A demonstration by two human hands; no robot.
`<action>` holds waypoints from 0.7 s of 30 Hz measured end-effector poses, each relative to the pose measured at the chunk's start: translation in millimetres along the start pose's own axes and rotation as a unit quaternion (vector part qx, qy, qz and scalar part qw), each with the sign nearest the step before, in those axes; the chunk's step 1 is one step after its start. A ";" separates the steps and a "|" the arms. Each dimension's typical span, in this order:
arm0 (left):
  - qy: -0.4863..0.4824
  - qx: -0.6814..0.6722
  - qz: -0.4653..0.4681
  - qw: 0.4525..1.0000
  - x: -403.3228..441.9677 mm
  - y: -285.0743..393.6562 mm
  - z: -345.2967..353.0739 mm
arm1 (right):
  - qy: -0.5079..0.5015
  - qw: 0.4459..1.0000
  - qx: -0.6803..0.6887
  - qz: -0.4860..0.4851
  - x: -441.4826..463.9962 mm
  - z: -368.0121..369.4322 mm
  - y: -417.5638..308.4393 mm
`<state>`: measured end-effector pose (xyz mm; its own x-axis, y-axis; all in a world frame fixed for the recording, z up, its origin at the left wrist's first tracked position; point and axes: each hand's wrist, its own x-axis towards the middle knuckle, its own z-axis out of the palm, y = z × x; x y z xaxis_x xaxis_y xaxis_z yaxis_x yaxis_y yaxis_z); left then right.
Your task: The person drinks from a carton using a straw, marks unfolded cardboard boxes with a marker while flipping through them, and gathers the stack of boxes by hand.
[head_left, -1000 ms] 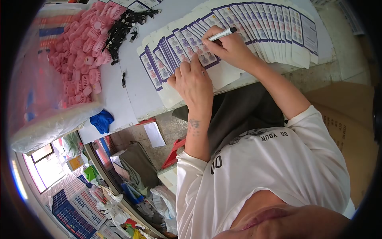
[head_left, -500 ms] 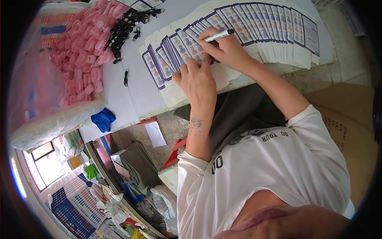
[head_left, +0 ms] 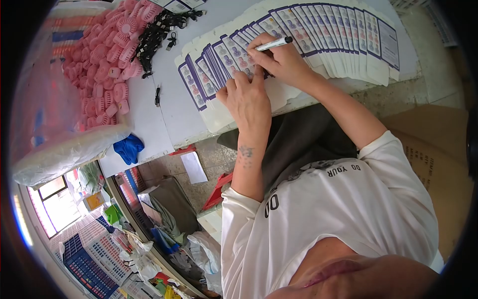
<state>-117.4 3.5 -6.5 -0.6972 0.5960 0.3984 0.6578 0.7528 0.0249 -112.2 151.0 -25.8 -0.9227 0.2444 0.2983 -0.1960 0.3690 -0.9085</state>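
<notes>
A long fanned-out row of flat printed cartons point(head_left: 343, 30) with purple borders and small fan pictures lies overlapping across the table. My right hand point(head_left: 285, 62) is closed around a white marker pen point(head_left: 274, 44) with a black end, which points up to the right. Its writing tip is hidden by my fingers, low over the cartons. Just left of it, my left hand point(head_left: 247, 99) rests on the cartons with fingers spread and slightly bent, the index finger close to my right hand. Nothing is held in the left hand.
Pink handheld fans point(head_left: 107, 65) are heaped at the table's far left, beside a pile of black cables point(head_left: 158, 37). A single cable point(head_left: 157, 96) and a blue cloth point(head_left: 129, 149) lie nearer. A cardboard box point(head_left: 430, 149) stands at the right.
</notes>
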 end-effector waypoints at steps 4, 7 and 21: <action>0.012 -0.029 0.014 0.999 1.5 -2.4 -2.3 | 0.091 0.987 0.105 -0.081 -2.8 -9.4 -8.0; 0.000 -0.038 -0.009 0.999 6.3 -4.6 -14.0 | 0.141 0.985 0.066 -0.068 -21.3 -48.1 -25.8; -0.133 -0.635 -0.327 0.687 44.3 -18.6 -49.2 | 0.272 0.880 -0.382 0.072 -114.1 -232.4 79.3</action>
<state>-146.5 2.1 55.8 -0.8787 0.4031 -0.2557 -0.2197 0.1340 0.9663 54.7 360.8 -63.9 -0.5836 0.6542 0.4811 0.3825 0.7441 -0.5478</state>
